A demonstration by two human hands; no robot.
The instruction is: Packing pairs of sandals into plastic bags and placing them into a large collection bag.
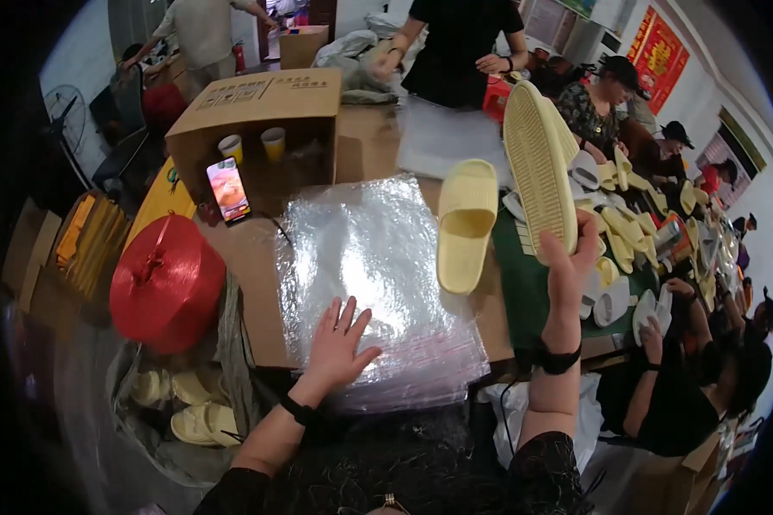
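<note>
- My L hand (pixel 339 345) lay spread on bags (pixel 352 249); flat palm was prob. best vs. slip.
- My R hand (pixel 573 257) held slipper (pixel 537 167) by heel end.
- 2nd slipper (pixel 465 245) lay by bags' R edge.

Bags (pixel 339 257) lie on the table (pixel 256 287), a slipper (pixel 466 266) to their right. Behind, leftward, cups (pixel 273 144) stand inside a box (pixel 258 96).

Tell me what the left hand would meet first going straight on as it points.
Beyond the shiny plastic bags under it, the left hand would probably meet the white plastic sheets first; the yellow slipper lying flat is right of that line. Depth is hard to judge.
</note>
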